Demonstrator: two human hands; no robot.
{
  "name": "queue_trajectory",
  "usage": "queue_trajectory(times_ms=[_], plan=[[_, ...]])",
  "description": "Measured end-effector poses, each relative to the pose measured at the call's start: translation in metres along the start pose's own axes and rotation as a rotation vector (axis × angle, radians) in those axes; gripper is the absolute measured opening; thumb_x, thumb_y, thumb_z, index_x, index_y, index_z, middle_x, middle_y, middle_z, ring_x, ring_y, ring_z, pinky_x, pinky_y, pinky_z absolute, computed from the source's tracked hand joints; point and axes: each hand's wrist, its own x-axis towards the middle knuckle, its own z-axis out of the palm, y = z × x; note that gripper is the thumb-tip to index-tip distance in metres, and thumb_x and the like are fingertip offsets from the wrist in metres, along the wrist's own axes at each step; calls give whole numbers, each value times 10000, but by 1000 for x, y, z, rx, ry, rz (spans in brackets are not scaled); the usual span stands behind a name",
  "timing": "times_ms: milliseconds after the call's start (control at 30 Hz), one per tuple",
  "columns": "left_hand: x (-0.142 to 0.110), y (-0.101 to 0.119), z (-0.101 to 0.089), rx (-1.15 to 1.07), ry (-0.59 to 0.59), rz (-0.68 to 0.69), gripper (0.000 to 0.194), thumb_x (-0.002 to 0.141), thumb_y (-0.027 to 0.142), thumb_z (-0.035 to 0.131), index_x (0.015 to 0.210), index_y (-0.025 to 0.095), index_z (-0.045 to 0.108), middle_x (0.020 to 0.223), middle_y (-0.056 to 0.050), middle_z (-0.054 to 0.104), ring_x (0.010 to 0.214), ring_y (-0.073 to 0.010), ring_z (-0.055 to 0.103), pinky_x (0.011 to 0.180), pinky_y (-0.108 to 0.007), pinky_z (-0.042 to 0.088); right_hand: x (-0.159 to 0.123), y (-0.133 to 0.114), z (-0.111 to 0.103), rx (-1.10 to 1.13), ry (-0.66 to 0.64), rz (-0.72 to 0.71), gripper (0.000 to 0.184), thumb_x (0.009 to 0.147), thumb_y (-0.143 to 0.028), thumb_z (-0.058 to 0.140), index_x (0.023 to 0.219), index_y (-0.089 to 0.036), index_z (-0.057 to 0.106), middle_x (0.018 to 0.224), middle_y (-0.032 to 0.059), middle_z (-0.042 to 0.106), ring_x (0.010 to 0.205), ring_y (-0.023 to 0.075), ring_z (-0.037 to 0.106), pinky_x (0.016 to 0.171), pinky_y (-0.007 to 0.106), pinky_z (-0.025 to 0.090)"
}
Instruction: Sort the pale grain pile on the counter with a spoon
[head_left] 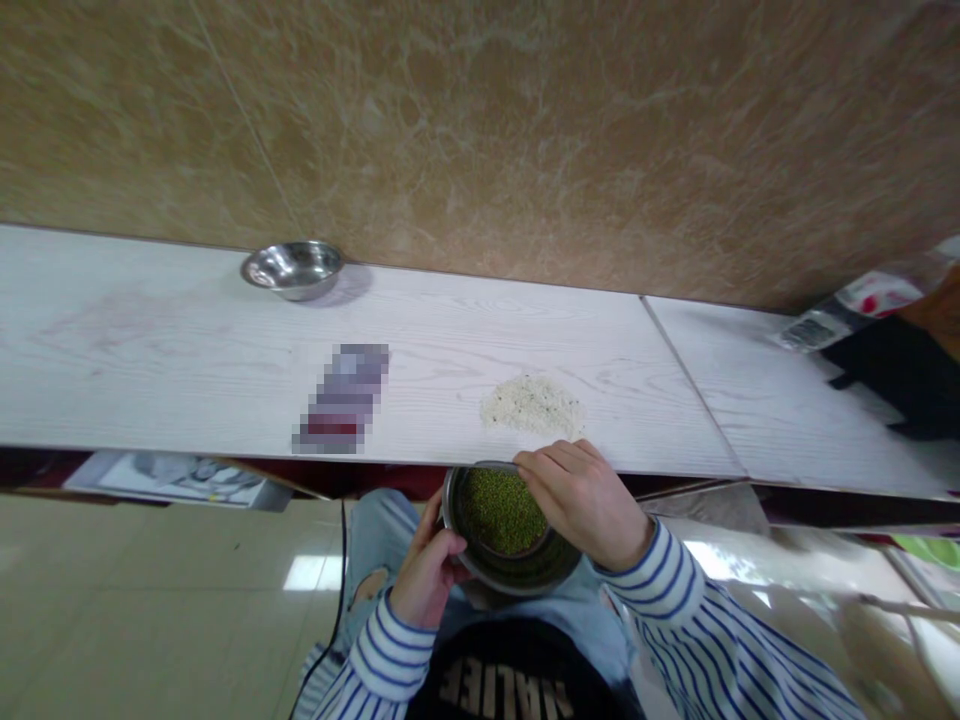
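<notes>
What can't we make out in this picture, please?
In the head view:
Floor of the held bowl: under green grains.
Left hand: some fingers behind the held bowl.
Purplish object: details masked by pixelation.
Black thing: cut off by right edge.
Packet: print blurred.

Scene is lit softly and moderately, floor (pixel 217 600) is patched with white glare, a faint shadow is cast right of the metal bowl (pixel 294 272), one counter (pixel 450 320) patch is pixelated, edges are stretched and blurred.
</notes>
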Motion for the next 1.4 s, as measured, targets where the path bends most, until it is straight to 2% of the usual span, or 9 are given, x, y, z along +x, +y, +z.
queue_trajectory(times_ms=[167,400,667,867,1100,1400], plan=[[1,-1,-1,27,9,0,795,581,125,523,1341,281,349,994,-33,577,697,-166,507,496,-279,450,6,4,4,-23,57,141,202,897,-213,404,1000,-171,572,799,56,635,767,158,559,729,288,377],[-1,3,0,-8,33,-14,781,570,114,531,1315,298,389,1071,-33,559,735,-158,519,492,-237,429,24,0,15,-40,49,184,208,889,-206,402,1015,-161,561,815,59,649,765,166,584,721,287,414],[1,2,1,2,21,-6,758,569,119,526,1299,272,391,1088,-45,548,744,-176,520,500,-271,448,16,22,12,-66,98,277,197,871,-209,426,997,-158,568,835,67,668,734,169,608,687,282,433],[1,3,0,-3,22,-1,742,556,126,542,1276,260,421,1018,-37,565,703,-168,519,502,-274,447,13,30,8,-77,129,280,203,870,-222,427,996,-165,576,819,58,672,717,167,607,680,281,426],[0,4,-2,8,41,-6,731,562,127,537,1270,261,413,1030,-41,557,699,-160,522,489,-257,433,20,22,8,-85,82,243,207,881,-223,413,998,-179,577,829,51,667,739,165,596,682,281,397],[2,1,-4,11,20,-9,760,575,132,533,1306,271,377,1037,-39,552,701,-163,516,493,-272,448,20,15,13,-53,82,245,197,882,-229,418,993,-179,572,826,50,664,737,168,596,694,284,406]])
